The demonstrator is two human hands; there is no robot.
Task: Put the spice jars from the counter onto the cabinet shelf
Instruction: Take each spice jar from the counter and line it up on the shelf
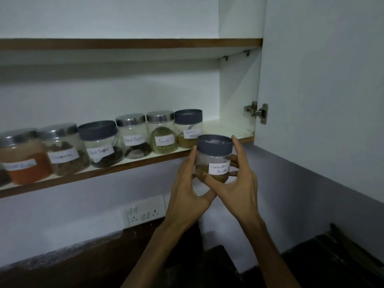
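Shelf row: six jars stood side by side on the cabinet shelf (133, 162), from the orange powder jar (22, 156) on the left to the garam masala jar (188, 128) on the right.
Left hand (187, 183): it was curled around the left side of the coriander jar (214, 157), holding it.
Coriander jar: it was up in the air, just in front of the shelf edge, near the garam masala jar.
Right hand (239, 181): it was wrapped around the jar's right side, with the thumb on the front and one finger up by the grey lid.
Door (320, 80): it stood open on the right.
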